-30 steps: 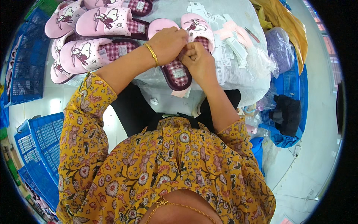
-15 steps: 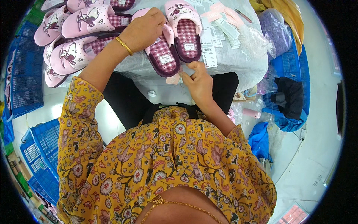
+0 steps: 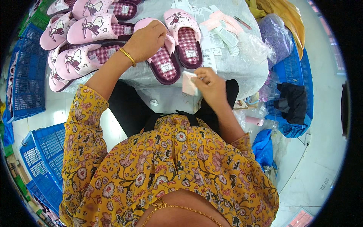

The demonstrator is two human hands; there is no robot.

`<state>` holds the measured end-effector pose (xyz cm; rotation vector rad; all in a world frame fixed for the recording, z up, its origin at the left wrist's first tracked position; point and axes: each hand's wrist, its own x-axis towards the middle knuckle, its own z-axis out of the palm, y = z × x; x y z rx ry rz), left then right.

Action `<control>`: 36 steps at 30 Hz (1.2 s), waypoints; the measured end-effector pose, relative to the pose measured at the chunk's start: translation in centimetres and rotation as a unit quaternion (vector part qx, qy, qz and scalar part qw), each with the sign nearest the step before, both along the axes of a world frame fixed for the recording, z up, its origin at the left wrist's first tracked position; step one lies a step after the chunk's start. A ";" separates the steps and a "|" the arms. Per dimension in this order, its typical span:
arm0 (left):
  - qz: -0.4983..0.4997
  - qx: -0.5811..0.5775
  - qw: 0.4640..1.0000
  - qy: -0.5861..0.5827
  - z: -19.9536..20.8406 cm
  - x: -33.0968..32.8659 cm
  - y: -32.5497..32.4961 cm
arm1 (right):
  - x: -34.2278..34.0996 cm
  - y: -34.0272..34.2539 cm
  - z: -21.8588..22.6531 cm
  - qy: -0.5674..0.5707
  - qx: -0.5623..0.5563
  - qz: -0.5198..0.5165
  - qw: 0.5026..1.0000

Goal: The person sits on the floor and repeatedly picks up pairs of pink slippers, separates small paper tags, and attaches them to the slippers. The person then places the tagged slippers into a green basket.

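Observation:
My left hand (image 3: 147, 41) is closed on the upper of a pink slipper (image 3: 164, 65), which has a plaid insole and a dark maroon edge. The hand hides part of that upper. A matching slipper (image 3: 189, 45) lies right beside it, heel toward me. Between the fingers of my right hand (image 3: 211, 86), a small pale pink card tag (image 3: 188, 85) is pinched just off the near table edge, below the slippers' heels. Several more pink slippers (image 3: 90, 29) with a cartoon dog print are piled to the left of my left hand.
The table (image 3: 251, 73) is covered with wrinkled translucent plastic. Pink tags (image 3: 223, 20), white labels (image 3: 228, 38) and a slim pointed tool (image 3: 242, 22) lie at its far right. Blue crates (image 3: 28, 75) stand left; another crate (image 3: 304, 70) on the right bears bagged purple material (image 3: 278, 32).
My right hand has moved right and nearer to me, carrying the pink tag away from the slipper's heel. My left hand keeps its hold on the slipper.

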<state>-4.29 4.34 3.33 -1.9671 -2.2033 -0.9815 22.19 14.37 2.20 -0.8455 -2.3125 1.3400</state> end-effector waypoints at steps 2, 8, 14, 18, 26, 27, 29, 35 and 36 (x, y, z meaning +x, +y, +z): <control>-0.011 0.011 1.000 0.027 0.2 0.3 -0.2 | -0.4 2.2 2.3 -0.009 0.053 0.026 0.998; 0.004 0.014 1.000 -0.005 0.8 1.2 0.2 | -3.8 6.3 2.6 0.026 0.049 0.090 0.994; 0.032 0.108 0.993 0.024 3.4 3.7 -0.4 | -4.3 5.5 1.6 0.022 0.081 0.077 0.994; 0.030 0.071 0.986 -0.151 3.1 4.7 -0.6 | -3.7 4.9 2.0 0.017 0.117 0.074 0.990; 0.017 0.036 0.859 -0.511 2.4 6.8 0.0 | -3.9 4.5 2.2 0.039 0.210 0.073 0.974; 0.020 0.022 0.862 -0.505 2.2 6.9 0.0 | -4.1 4.4 2.2 0.045 0.228 0.073 0.970; 0.026 0.001 0.869 -0.493 2.0 6.9 0.0 | -4.3 4.5 1.7 0.053 0.256 0.081 0.962; 0.020 -0.020 0.890 -0.455 1.4 6.8 -0.3 | -4.8 4.7 1.3 0.029 0.294 0.100 0.950; 0.023 -0.026 0.893 -0.448 1.4 6.9 -0.4 | -4.9 4.8 1.3 0.023 0.301 0.105 0.948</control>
